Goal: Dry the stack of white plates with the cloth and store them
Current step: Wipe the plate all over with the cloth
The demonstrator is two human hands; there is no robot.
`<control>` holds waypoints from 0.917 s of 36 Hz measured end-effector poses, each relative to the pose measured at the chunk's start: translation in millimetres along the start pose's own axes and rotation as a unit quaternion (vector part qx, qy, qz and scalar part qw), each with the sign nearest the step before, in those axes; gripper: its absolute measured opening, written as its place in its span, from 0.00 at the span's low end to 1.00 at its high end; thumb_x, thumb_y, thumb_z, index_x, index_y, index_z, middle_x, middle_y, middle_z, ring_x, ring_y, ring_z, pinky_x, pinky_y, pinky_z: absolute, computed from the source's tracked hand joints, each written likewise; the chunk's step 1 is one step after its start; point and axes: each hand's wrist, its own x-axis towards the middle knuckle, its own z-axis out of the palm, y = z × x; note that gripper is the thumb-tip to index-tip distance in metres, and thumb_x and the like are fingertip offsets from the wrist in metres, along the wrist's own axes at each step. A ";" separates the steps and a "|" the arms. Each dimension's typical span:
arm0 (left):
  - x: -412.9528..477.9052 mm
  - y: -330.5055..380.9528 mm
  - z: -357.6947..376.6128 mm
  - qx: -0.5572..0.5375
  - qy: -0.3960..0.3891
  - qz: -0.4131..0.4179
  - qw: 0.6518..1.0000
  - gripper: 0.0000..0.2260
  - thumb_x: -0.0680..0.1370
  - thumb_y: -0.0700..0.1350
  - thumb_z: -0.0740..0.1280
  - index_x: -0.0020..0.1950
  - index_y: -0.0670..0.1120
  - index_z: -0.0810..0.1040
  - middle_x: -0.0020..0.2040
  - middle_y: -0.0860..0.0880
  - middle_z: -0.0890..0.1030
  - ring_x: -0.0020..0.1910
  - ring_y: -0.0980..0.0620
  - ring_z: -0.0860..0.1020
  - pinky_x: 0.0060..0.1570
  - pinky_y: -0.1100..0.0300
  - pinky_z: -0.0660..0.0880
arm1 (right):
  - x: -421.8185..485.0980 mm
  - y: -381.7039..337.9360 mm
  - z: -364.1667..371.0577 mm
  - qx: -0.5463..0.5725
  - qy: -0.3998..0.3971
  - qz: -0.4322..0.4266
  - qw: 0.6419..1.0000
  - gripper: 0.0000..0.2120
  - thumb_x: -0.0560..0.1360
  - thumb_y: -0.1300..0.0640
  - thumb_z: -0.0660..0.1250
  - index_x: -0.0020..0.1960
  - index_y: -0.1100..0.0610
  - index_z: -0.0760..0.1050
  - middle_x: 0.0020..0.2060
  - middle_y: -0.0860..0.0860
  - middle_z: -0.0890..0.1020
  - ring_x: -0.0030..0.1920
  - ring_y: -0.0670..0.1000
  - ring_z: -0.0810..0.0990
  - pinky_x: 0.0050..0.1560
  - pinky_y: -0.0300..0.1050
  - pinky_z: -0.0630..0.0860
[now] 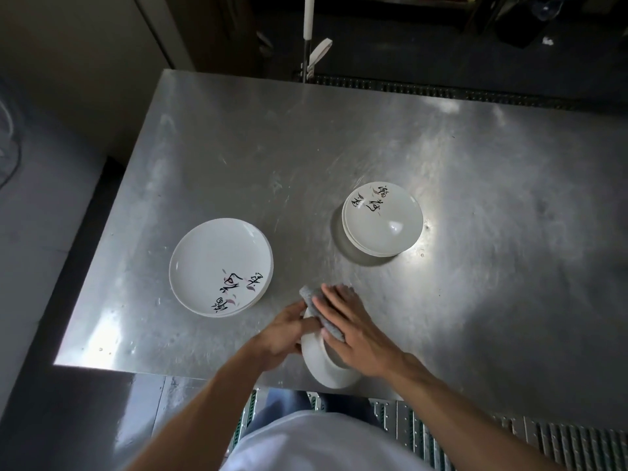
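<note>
held plate point(321, 365): white, tipped steeply up on its edge. it's over the front edge of the bench point(339, 130), right in front of the person. seen edge-on, its long line runs from the far end under the cloth back toward the person, and the low end hangs just past the bench edge. pretty sure the side turned to the right hand is the underside, but can't say for certain
left hand point(283, 338): fingers curled round the plate's left rim, gripping it
right hand point(355, 331): fingers laid over the cloth on the far side, thumb on the near side, so it's pinching the cloth onto the plate's rim
grey cloth point(319, 312): folded strip draped over the top rim, one end poking out past the fingers toward the far left
left stack point(221, 266): short pile of white plates, face up, the printed writing sits on the near-right part
right stack point(382, 219): taller pile, face up, writing on its far-left part, well apart from the other pile
behind the bench: a white pole point(309, 15) standing upright
</note>
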 end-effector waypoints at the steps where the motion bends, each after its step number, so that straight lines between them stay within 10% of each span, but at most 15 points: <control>1: 0.5 -0.5 -0.7 -0.002 -0.008 0.001 1.000 0.19 0.81 0.39 0.68 0.70 0.50 0.75 0.61 0.42 0.84 0.60 0.36 0.82 0.58 0.37 0.78 | 0.1 -0.6 1.4 -0.018 0.002 -0.019 1.000 0.28 0.84 0.47 0.57 0.81 0.56 0.56 0.81 0.54 0.54 0.81 0.57 0.47 0.79 0.64 0.50; 5: 2.1 -4.9 -3.5 -0.024 -0.016 -0.004 1.000 0.19 0.80 0.36 0.69 0.71 0.46 0.74 0.64 0.38 0.81 0.61 0.37 0.82 0.59 0.36 0.77 | -1.0 5.9 3.3 -0.047 -0.014 -0.051 0.998 0.27 0.85 0.51 0.56 0.81 0.58 0.56 0.81 0.53 0.55 0.81 0.57 0.50 0.79 0.63 0.52; 10: 3.2 -10.8 -7.7 -0.115 0.051 0.000 0.992 0.22 0.70 0.42 0.73 0.63 0.47 0.75 0.57 0.43 0.82 0.52 0.44 0.83 0.49 0.44 0.80 | 2.0 20.8 -2.8 0.084 -0.012 0.198 0.977 0.28 0.85 0.47 0.51 0.82 0.53 0.50 0.81 0.46 0.47 0.81 0.49 0.46 0.81 0.52 0.48; 15: 3.0 -10.9 3.0 -0.100 0.024 0.002 0.995 0.23 0.70 0.38 0.73 0.64 0.43 0.73 0.57 0.38 0.82 0.53 0.41 0.83 0.52 0.42 0.81 | 5.4 -7.5 2.5 0.059 -0.001 0.033 0.998 0.26 0.85 0.48 0.54 0.80 0.57 0.57 0.81 0.50 0.55 0.81 0.50 0.48 0.81 0.50 0.46; 23: 6.5 -5.5 1.8 -0.062 0.002 -0.022 0.998 0.16 0.79 0.32 0.68 0.67 0.36 0.75 0.61 0.31 0.80 0.55 0.40 0.82 0.60 0.39 0.78 | 5.8 -9.0 -8.0 0.084 -0.033 0.007 0.996 0.23 0.85 0.52 0.58 0.78 0.58 0.63 0.79 0.50 0.61 0.81 0.47 0.52 0.80 0.48 0.51; 28: 6.2 -9.2 -1.2 -0.080 0.007 -0.035 0.996 0.19 0.77 0.32 0.72 0.66 0.43 0.75 0.58 0.40 0.82 0.53 0.42 0.84 0.52 0.43 0.83 | 10.7 10.9 -16.9 0.078 0.049 0.167 0.982 0.24 0.85 0.51 0.57 0.79 0.55 0.62 0.76 0.41 0.57 0.79 0.44 0.54 0.79 0.38 0.50; 33: 5.1 -8.9 0.5 -0.071 -0.018 -0.020 0.997 0.20 0.75 0.37 0.75 0.66 0.45 0.76 0.58 0.41 0.84 0.58 0.40 0.83 0.56 0.41 0.81 | 7.2 9.3 -8.3 0.015 -0.029 -0.009 0.999 0.25 0.86 0.47 0.53 0.80 0.56 0.61 0.80 0.50 0.58 0.81 0.50 0.52 0.80 0.51 0.50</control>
